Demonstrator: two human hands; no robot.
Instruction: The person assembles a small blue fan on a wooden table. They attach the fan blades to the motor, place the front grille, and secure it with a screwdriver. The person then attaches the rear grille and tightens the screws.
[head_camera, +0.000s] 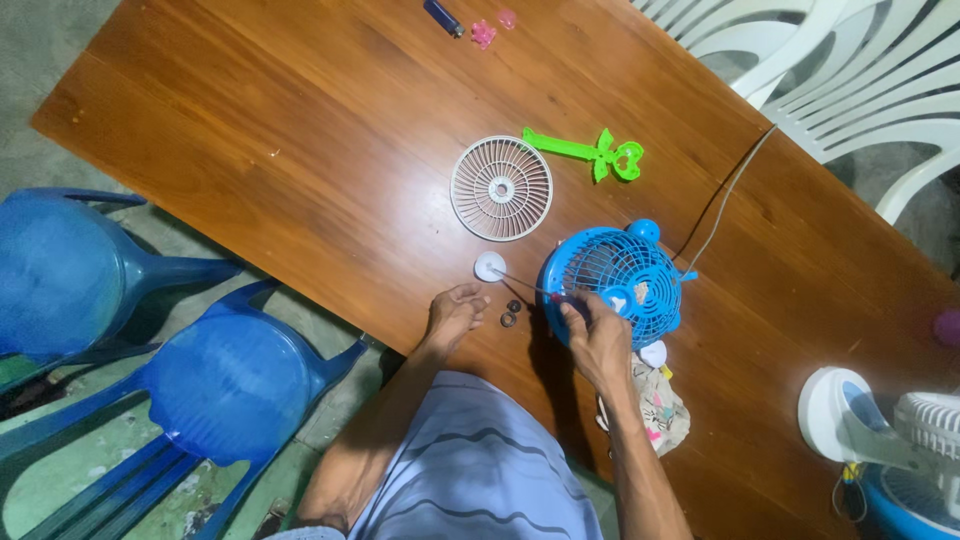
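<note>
The right hand (600, 335) lies on the near rim of the blue fan (615, 283), its grip closed on the cage edge, and it seems to pinch a thin tool whose shaft runs left toward the white cap (489, 265). The fan sits near the bench (300, 150) front edge, face up, a grey cord (735, 185) trailing from it toward the far side. The left hand (455, 312) rests on the bench edge, fingers loosely curled and holding nothing, just beside two small dark nuts (510, 314). The white grille (501, 188) lies flat beyond the cap, with a green plastic piece (592, 152) near it. A patterned cloth (660, 410) lies by the right forearm. Blue chairs (230, 385) stand to the left, white chairs (840, 60) across the bench, and another fan (880, 440) is at the right.
</note>
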